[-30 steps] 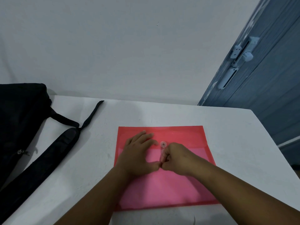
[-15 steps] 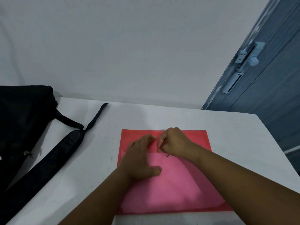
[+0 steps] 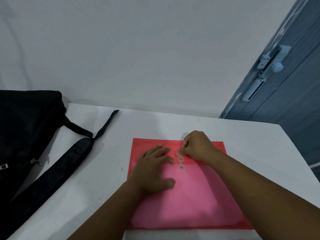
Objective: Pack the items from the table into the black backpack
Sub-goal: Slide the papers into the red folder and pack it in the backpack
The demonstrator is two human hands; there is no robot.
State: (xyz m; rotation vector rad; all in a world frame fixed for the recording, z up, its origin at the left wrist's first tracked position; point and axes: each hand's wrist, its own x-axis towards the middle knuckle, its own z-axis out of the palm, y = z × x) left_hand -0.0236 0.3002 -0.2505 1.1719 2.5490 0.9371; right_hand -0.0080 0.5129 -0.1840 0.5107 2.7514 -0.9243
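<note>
A red translucent envelope folder [image 3: 190, 201] lies flat on the white table [image 3: 97, 179], its flap folded down. Two clear string-tie buttons [image 3: 181, 163] sit at the flap's edge. My left hand [image 3: 154, 168] lies flat on the folder, fingers spread, just left of the buttons. My right hand [image 3: 197, 147] hovers over the flap with thumb and finger pinched together right above the upper button; the thin string itself is too fine to make out. The black backpack [image 3: 26, 135] stands at the table's left side, its strap [image 3: 57, 167] trailing toward me.
A white wall rises behind the table. A blue door [image 3: 284, 94] with a pale latch stands at the right, beyond the table's right edge. A loose strap end [image 3: 107, 123] lies between backpack and folder.
My right hand moved from below the buttons up over the flap, so both buttons now show. The left hand stayed pressed on the folder. The camera view shifted slightly.
</note>
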